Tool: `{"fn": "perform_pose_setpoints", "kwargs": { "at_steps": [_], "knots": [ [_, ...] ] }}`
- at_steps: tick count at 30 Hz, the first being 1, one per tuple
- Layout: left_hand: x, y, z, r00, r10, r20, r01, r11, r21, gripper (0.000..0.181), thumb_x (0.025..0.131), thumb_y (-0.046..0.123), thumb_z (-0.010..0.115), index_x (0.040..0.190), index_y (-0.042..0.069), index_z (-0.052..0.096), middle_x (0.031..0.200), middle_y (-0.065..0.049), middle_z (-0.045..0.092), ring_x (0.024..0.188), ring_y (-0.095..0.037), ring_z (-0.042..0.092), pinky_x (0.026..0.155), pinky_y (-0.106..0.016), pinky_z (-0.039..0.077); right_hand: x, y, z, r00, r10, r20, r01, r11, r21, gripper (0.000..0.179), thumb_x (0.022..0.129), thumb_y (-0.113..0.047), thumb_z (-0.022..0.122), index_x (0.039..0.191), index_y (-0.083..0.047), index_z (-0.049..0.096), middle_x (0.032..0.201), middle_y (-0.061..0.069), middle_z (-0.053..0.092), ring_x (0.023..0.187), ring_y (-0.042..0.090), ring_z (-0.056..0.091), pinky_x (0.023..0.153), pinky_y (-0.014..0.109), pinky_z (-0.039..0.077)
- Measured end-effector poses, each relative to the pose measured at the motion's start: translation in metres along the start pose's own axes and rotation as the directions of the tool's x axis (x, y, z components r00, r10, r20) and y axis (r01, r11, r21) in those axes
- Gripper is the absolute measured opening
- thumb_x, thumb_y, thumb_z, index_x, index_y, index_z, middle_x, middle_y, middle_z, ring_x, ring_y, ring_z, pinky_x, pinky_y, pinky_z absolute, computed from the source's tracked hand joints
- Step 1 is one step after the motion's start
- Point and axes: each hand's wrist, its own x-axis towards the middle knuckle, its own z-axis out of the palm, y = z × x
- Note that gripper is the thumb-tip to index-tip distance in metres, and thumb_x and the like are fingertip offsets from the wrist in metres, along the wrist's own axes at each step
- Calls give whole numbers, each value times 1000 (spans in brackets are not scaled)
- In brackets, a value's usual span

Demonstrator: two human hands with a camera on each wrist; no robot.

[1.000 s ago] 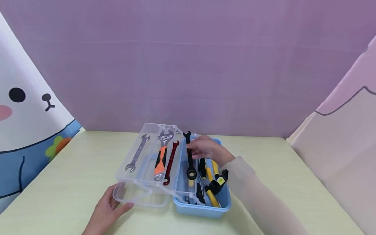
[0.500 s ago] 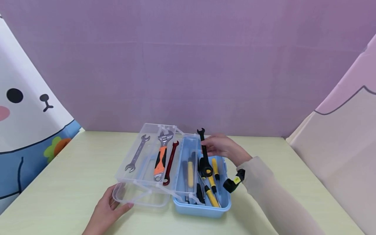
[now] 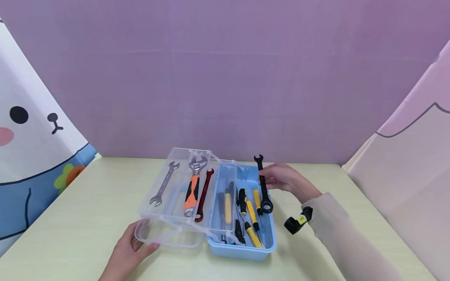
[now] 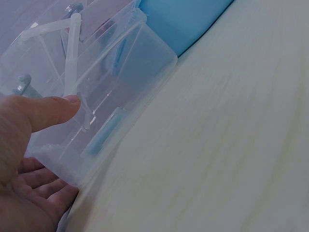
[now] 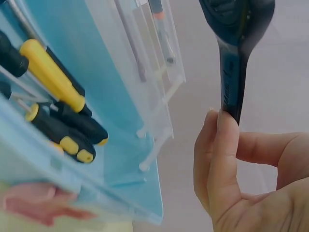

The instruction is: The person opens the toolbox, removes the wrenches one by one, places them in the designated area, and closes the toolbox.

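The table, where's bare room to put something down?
The table has a big free patch left of the clear trays and left hand, up to the cartoon cloth, and another between the right sleeve and the pale cloth. It's crowded in the near part of the blue box, with screwdrivers, and on the trays, with wrenches.

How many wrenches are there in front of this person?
4. A silver wrench, an orange-handled adjustable wrench and a red wrench lie in the clear trays; a black wrench is held in the right hand. Others may be hidden in the blue box.
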Motion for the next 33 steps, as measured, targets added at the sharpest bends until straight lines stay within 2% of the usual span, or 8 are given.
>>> {"fn": "perform_pose_setpoints", "kwargs": {
  "at_steps": [9, 15, 24, 28, 33],
  "knots": [
    [1, 1, 0, 1000, 23, -12, -23, 1000, -3, 79, 83, 19, 75, 141, -5, 26, 145, -33, 34, 134, -43, 36, 104, -37, 44, -10, 13, -21, 1000, 8, -20, -7, 999, 32, 47, 97, -8, 49, 134, 18, 35, 79, 0, 64, 71, 8, 65, 63, 17, 58],
    [1, 1, 0, 1000, 14, -12, -14, 1000, -7, 77, 83, 19, 75, 139, -6, 27, 145, -34, 34, 134, -43, 36, 104, -38, 43, -15, 24, -33, 1000, 9, -26, -8, 998, 61, 43, 97, -8, 49, 129, 18, 36, 78, 1, 63, 70, 7, 65, 65, 19, 58],
    [0, 1, 0, 1000, 8, -21, -8, 1000, -11, 76, 82, 18, 75, 137, -6, 29, 144, -35, 35, 133, -43, 37, 104, -39, 43, -22, 49, -46, 1000, -2, 21, 0, 996, 85, 44, 98, -9, 48, 129, 19, 33, 77, -1, 65, 70, 6, 65, 64, 18, 58],
    [-1, 1, 1, 1000, 18, -26, -18, 1000, -21, 75, 82, 17, 75, 137, -7, 30, 143, -35, 35, 132, -43, 38, 103, -38, 45, -23, 61, -50, 1000, 0, 19, -2, 994, 112, 36, 98, -9, 48, 122, 15, 38, 76, -2, 66, 70, 5, 65, 63, 17, 57],
    [-2, 0, 1, 999, 26, -26, -26, 999, -29, 74, 82, 16, 75, 137, -6, 30, 143, -35, 36, 132, -44, 38, 102, -37, 46, -23, 77, -53, 1000, -2, 6, 1, 988, 156, 15, 97, -8, 49, 106, 4, 50, 74, -1, 66, 67, 5, 65, 60, 16, 56]
  ]
}}
